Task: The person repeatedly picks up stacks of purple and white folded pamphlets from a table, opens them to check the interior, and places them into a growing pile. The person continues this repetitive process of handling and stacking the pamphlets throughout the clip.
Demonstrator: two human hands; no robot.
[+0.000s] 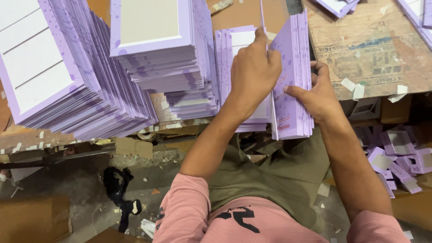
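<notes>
A thick bundle of lilac printed card sheets [294, 76] stands on edge at the near side of the work surface. My right hand [317, 92] grips the bundle from the right, thumb across its purple front sheet. My left hand [254, 67] is on the left of it, fingers pinching a single thin sheet at the bundle's top edge. Behind my left hand lies a flat stack of similar lilac and white sheets [234, 45].
Tall stacks of lilac-bordered white cards [148, 40] and a leaning fanned pile [58, 76] fill the left. A worn cardboard-covered table top [373, 49] is at right. Small folded lilac boxes [398, 157] lie on the floor at right. Paper scraps litter the floor.
</notes>
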